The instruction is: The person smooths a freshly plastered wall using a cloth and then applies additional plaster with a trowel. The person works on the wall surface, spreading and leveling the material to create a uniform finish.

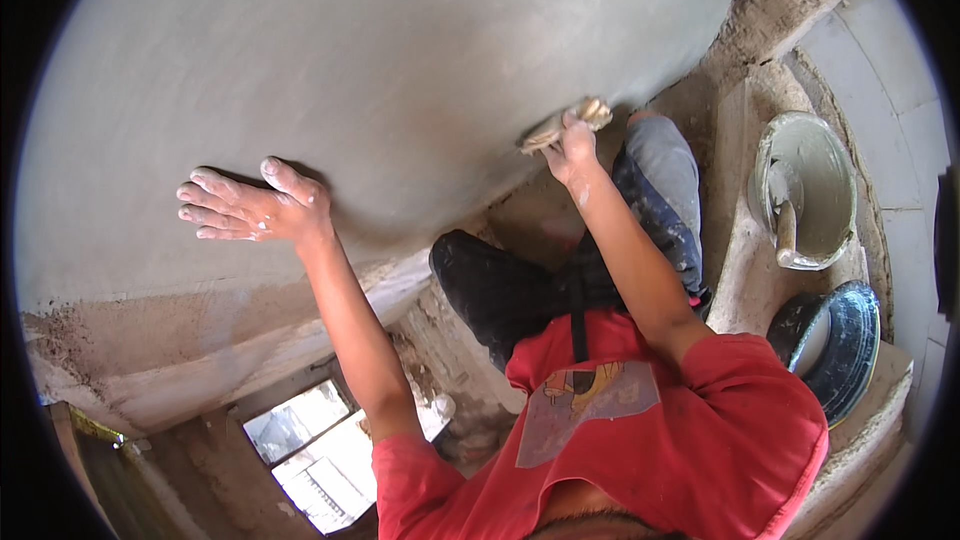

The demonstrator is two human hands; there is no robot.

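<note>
So the left hand (pixel 255 202) is spread wide against the grey wall (pixel 390 60), left of the frame, white smears on the fingers. Right hand (pixel 574 152) is clamped around a tan sponge-like pad (pixel 546 132) — that's just right of centre, up against the wall's lower part. Only printing I can spot is a cartoonish graphic (pixel 625 405) on the red shirt (pixel 740 405), bottom centre. Far right — pale bucket (pixel 832 190) with a handled tool (pixel 786 228) in it, dark basin (pixel 855 350) below.
</note>
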